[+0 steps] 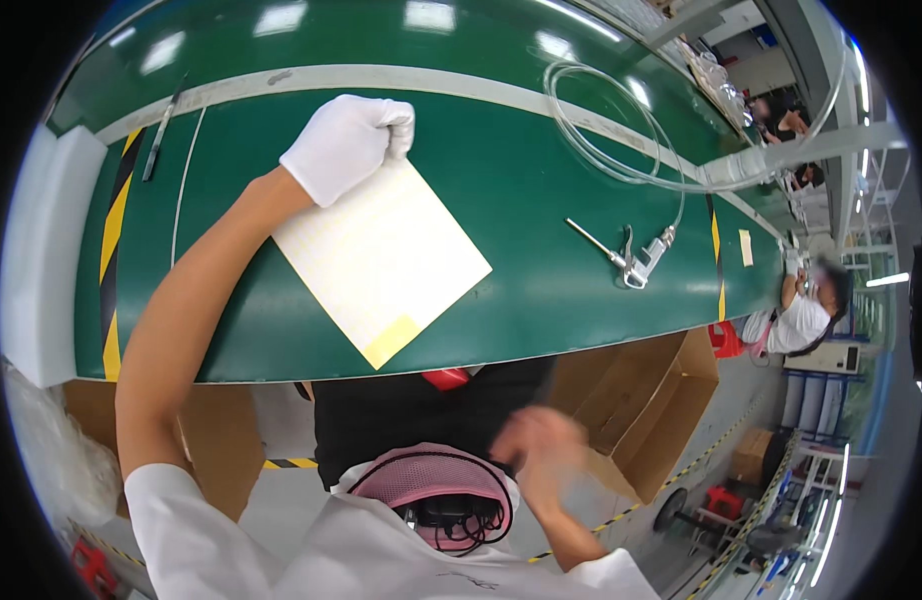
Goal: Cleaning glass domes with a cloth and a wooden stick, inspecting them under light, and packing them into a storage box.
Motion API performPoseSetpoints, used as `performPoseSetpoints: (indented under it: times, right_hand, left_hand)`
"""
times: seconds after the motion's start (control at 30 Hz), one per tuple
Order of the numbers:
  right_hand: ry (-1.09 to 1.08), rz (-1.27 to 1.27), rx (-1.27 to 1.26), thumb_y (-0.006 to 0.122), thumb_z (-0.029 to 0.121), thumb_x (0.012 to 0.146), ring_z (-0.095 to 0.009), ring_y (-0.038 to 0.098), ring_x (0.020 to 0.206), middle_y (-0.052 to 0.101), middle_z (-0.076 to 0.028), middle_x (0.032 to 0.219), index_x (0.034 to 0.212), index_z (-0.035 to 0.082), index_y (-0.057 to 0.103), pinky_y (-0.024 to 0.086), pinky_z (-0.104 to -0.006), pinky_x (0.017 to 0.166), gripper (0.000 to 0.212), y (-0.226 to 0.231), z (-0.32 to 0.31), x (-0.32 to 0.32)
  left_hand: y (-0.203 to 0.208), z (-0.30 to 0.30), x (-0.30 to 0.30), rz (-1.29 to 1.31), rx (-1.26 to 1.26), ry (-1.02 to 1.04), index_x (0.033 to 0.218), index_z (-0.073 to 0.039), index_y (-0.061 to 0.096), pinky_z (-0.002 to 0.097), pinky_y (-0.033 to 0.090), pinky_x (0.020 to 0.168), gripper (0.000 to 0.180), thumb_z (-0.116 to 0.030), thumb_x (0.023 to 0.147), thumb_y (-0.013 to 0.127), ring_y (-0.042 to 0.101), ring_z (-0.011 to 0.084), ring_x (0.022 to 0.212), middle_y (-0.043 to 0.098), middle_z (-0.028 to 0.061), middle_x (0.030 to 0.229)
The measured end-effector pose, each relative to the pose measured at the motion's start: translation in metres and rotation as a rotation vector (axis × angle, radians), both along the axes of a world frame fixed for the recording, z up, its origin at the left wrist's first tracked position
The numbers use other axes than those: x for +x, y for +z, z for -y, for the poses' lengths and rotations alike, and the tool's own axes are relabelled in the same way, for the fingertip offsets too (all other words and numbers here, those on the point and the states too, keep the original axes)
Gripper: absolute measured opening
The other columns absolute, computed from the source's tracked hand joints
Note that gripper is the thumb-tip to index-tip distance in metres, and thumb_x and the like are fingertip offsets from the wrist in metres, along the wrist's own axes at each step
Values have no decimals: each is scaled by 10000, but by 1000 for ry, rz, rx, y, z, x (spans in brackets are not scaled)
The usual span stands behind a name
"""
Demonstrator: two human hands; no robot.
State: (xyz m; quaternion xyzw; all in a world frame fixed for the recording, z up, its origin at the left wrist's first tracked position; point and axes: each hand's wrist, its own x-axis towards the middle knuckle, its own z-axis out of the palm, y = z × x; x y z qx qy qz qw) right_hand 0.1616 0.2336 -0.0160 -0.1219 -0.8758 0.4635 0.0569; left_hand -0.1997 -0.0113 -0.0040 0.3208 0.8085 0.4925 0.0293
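Note:
A pale square sheet [386,255] with a yellow strip along its near corner lies turned like a diamond on the green tabletop. My left hand [351,147], in a white glove, is closed at the sheet's far corner with its fingers curled in; the pinch point itself is hidden. Bare and smeared by motion, my right hand [543,440] hovers over my lap, off the table's near edge, and its fingers do not show clearly. To the right of the sheet an air blow gun [636,262] rests on the table, touched by neither hand.
A clear hose [581,140] loops from the blow gun toward the far right. White foam blocks [46,260] stand at the left end, near a pen-like tool [161,135]. An open cardboard box [641,400] sits below the table's right edge. Another person [806,310] sits farther right.

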Motion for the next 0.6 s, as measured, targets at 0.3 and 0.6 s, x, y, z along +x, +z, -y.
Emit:
performPoseSetpoints:
  times: [0.3, 0.6]
  right_hand:
    - [-63, 100, -443, 506, 90, 1069, -92, 525, 533, 551, -32, 651, 1096, -24, 584, 400, -231, 503, 141, -43, 13, 40]
    - [-25, -266, -209, 571, 37, 1009, -185, 624, 551, 597, -76, 709, 1135, -53, 596, 516, -301, 511, 157, 8, 11, 33]
  left_hand:
    - [-3, 7, 3, -47, 5, -14, 757, -1, 535, 300, 468, 664, 128, 80, 811, 451, 534, 151, 674, 549, 65, 697]
    - [-7, 1, 1, -24, -1, -15, 766, 5, 503, 293, 462, 677, 117, 89, 809, 433, 513, 144, 683, 536, 59, 715]
